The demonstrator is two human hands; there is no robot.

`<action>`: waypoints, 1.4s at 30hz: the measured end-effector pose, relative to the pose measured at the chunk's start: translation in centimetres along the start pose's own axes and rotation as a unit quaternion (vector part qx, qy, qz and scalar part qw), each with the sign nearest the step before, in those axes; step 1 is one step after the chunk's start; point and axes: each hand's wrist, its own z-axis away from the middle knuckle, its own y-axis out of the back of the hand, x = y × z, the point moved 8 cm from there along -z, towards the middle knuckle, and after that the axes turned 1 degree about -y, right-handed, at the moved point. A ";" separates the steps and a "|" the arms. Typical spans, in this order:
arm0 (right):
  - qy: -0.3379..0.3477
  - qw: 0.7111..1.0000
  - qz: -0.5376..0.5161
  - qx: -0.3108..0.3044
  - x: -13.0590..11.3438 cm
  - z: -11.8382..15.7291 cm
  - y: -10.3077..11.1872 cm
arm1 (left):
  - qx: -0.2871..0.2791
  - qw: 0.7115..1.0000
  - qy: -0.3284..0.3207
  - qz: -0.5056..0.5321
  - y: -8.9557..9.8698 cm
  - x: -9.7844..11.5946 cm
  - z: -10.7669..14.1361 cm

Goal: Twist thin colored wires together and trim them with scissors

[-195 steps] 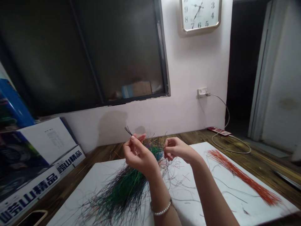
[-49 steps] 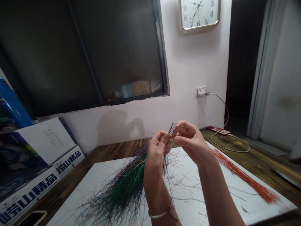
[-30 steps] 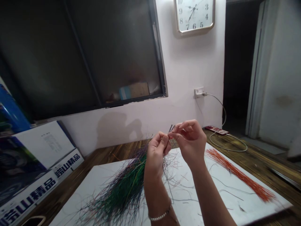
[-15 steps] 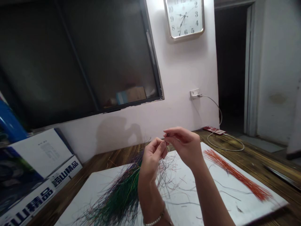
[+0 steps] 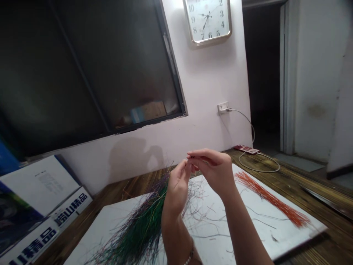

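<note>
One pink-white plaster wall [image 5: 204, 81], holding one dark glazed window [image 5: 91, 66] with a cardboard box [image 5: 147, 112] dimly behind the glass. One open doorway [image 5: 260, 73], dark within. One wooden table [image 5: 317, 228], carrying one white board [image 5: 264, 235]. One printed panel [image 5: 35, 187] leans at far left, its white strip [image 5: 70, 209] lettered 崂山精品 in blue, the same words repeating, cut off, on a lower strip. On the board: one large multicoloured bundle of thin wires [image 5: 138, 228], mostly green and purple, lying under and left of the hands; one bundle of orange-red wires [image 5: 270, 197], well apart at right. Two hands, both raised above the board: the left hand [image 5: 178, 187] and the right hand [image 5: 213, 169], fingertips meeting and pinching a few thin wires [image 5: 194, 157], too fine to count. One square gold-framed wall clock [image 5: 207, 20], numerals 2 to 10 readable. One wall socket [image 5: 223, 107], one white cable [image 5: 248, 125], one red power strip [image 5: 246, 149]. One bead bracelet [image 5: 189, 260] on the left wrist.
</note>
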 end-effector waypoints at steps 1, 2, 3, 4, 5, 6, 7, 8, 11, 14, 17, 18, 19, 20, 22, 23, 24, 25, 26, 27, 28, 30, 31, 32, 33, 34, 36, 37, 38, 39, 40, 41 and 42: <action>-0.006 1.000 -0.007 0.004 0.2 0.0 0.1 | 0.010 1.000 0.002 -0.001 0.1 0.0 0.0; -0.011 1.000 -0.015 0.009 0.4 0.0 0.2 | 0.022 1.000 0.004 -0.002 0.2 0.1 0.1; -0.014 1.000 -0.022 0.013 0.6 0.0 0.2 | 0.031 0.999 0.009 -0.001 0.2 0.0 0.1; -0.016 0.999 -0.029 0.017 0.7 -0.1 0.3 | 0.038 0.999 0.015 0.002 0.3 -0.1 0.1; -0.017 0.999 -0.034 0.017 0.8 -0.1 0.3 | 0.044 0.999 0.022 0.005 0.4 -0.2 0.2; -0.021 0.999 -0.039 0.015 0.9 -0.2 0.3 | 0.049 0.998 0.027 0.007 0.4 -0.3 0.2; -0.027 0.999 -0.043 0.010 1.0 -0.2 0.3 | 0.054 0.998 0.030 0.005 0.5 -0.4 0.2; -0.033 0.998 -0.046 0.006 1.1 -0.2 0.3 | 0.059 0.998 0.030 -0.002 0.7 -0.5 0.2; -0.054 0.997 -0.054 -0.004 1.3 -0.2 0.3 | 0.056 0.998 0.015 -0.019 0.7 -0.6 0.1; -0.053 0.997 -0.060 -0.008 1.3 -0.2 0.3 | 0.043 0.999 0.005 -0.015 0.4 -0.6 0.0; -0.034 0.999 -0.034 -0.006 1.1 -0.2 0.4 | 0.052 0.998 -0.005 -0.022 0.3 -0.3 0.0; -0.027 0.999 -0.025 -0.008 1.1 -0.2 0.4 | 0.056 0.998 -0.011 -0.027 0.3 -0.1 0.0; -0.022 0.999 -0.021 -0.015 1.0 -0.3 0.3 | 0.061 0.998 -0.018 -0.030 0.3 0.1 0.0; -0.018 0.999 -0.025 -0.024 0.9 -0.3 0.2 | 0.065 0.997 -0.024 -0.031 0.2 0.3 0.0; -0.014 0.998 -0.049 -0.035 0.8 -0.3 0.0 | 0.073 0.996 -0.033 -0.031 0.2 0.7 0.1; -0.013 0.997 -0.065 -0.032 0.8 -0.3 0.0 | 0.078 0.996 -0.036 -0.031 0.2 0.9 0.1; -0.012 0.996 -0.079 -0.024 0.8 -0.3 0.1 | 0.080 0.995 -0.039 -0.033 0.1 1.0 0.1; -0.010 0.996 -0.090 -0.012 0.8 -0.3 0.3 | 0.081 0.995 -0.043 -0.036 0.0 1.2 0.1; -0.007 0.995 -0.098 -0.002 0.8 -0.2 0.4 | 0.081 0.995 -0.048 -0.039 -0.1 1.4 0.1; -0.004 0.995 -0.101 0.002 0.7 -0.2 0.4 | 0.081 0.994 -0.054 -0.043 -0.2 1.5 0.1; -0.001 0.995 -0.100 0.001 0.6 -0.2 0.3 | 0.082 0.994 -0.061 -0.045 -0.3 1.7 0.1; 0.008 0.996 -0.092 -0.003 0.3 -0.1 0.2 | 0.088 0.992 -0.075 -0.050 -0.4 2.1 0.1; 0.016 0.996 -0.085 -0.001 0.1 -0.1 0.3 | 0.092 0.991 -0.081 -0.055 -0.4 2.3 0.2; 0.026 0.997 -0.077 0.004 -0.1 -0.1 0.4 | 0.096 0.990 -0.086 -0.060 -0.4 2.4 0.2; 0.037 0.997 -0.068 0.014 -0.4 0.0 0.5 | 0.099 0.989 -0.090 -0.066 -0.4 2.5 0.2; 0.049 0.997 -0.057 0.024 -0.6 0.0 0.7 | 0.103 0.988 -0.092 -0.073 -0.3 2.5 0.2; 0.074 0.996 -0.028 0.045 -1.0 0.2 1.0 | 0.111 0.986 -0.090 -0.084 -0.2 2.5 0.2; 0.086 0.995 -0.011 0.053 -1.2 0.2 1.1 | 0.114 0.986 -0.088 -0.089 -0.1 2.5 0.2; 0.095 0.994 0.005 0.059 -1.3 0.2 1.2 | 0.115 0.985 -0.084 -0.094 0.0 2.4 0.3; 0.103 0.993 0.021 0.062 -1.4 0.3 1.2 | 0.116 0.985 -0.082 -0.099 0.1 2.3 0.3; 0.109 0.991 0.035 0.065 -1.4 0.2 1.2 | 0.117 0.985 -0.079 -0.103 0.1 2.2 0.3; 0.112 0.990 0.046 0.066 -1.5 0.2 1.2 | 0.119 0.984 -0.077 -0.104 0.2 2.2 0.3; 0.114 0.990 0.055 0.066 -1.4 0.2 1.1 | 0.121 0.984 -0.076 -0.102 0.3 2.1 0.3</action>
